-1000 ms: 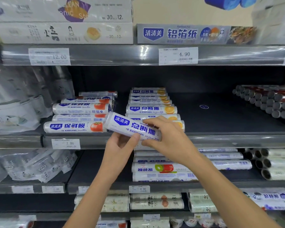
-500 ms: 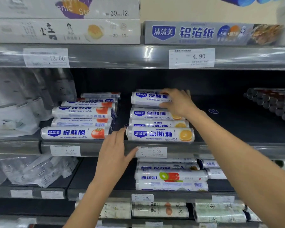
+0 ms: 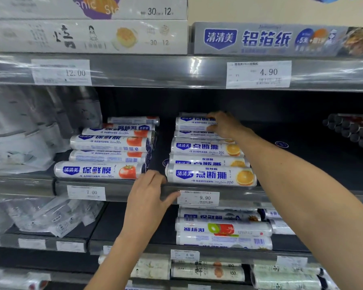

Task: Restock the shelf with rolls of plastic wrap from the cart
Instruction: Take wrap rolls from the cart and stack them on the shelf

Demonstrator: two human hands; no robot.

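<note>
A row of orange-labelled plastic wrap rolls lies on the middle shelf, the front roll at the shelf's edge. My right hand reaches to the back of the row and holds the right end of a rear roll that lies on top of the others. My left hand rests on the shelf's front rail with relaxed fingers, its fingertips just left of the front roll. The cart is out of view.
Tomato-labelled rolls are stacked left of the orange row. Bare dark shelf lies to its right, then dark-ended tubes. A 9.90 price tag hangs below. More rolls fill the lower shelf, and foil boxes sit above.
Both hands held one roll in front of the shelf. My right hand carried it to the back of the orange row; my left hand let go and dropped to the shelf rail.
</note>
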